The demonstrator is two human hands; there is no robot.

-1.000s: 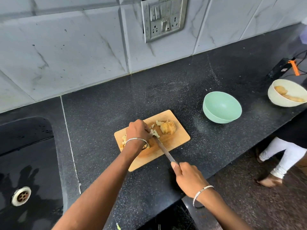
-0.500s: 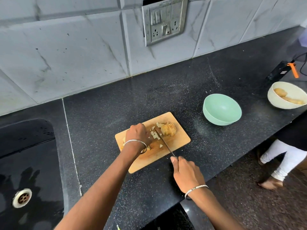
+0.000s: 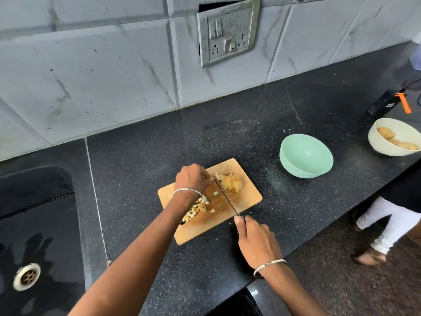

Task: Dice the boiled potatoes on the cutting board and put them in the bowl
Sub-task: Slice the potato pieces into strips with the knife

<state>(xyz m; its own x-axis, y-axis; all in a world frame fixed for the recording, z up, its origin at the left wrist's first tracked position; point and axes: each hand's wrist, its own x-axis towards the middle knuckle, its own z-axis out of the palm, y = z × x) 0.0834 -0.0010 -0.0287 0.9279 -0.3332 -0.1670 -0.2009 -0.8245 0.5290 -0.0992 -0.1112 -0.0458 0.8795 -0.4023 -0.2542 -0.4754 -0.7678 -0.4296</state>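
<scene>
Potato point(image 3: 231, 184), boiled and already sliced through, lying just right of centre on the upper part of the cutting board point(image 3: 249, 200). Judged soft, crumbly and light, a little slick on the cut faces. Best steadied from above with curled fingertips, pressed gently to avoid mashing it or fanning the slices apart.

At far left, a black sink point(image 3: 34, 201). On the board's lower left, diced pieces point(image 3: 197, 209) heaped beneath the left wrist, with a few loose cubes just right of them. Above these, the left hand point(image 3: 191, 179), knuckles up, fingers curled down by the knife tip, just left of the potato. Cannot tell whether gripping a piece or only pressing. Knife point(image 3: 225, 197) slanting down the board beside the potato, its handle clamped in the right hand point(image 3: 257, 240) at the board's lower right edge. Further right, well apart, a green bowl point(image 3: 305, 159), holding nothing yet. At the right edge, a white bowl point(image 3: 378, 142) with whole potatoes point(image 3: 386, 132).

Against a second ago: blade tip further up the board, right hand nearer the board's edge, more of the heap showing under the wrist.
</scene>
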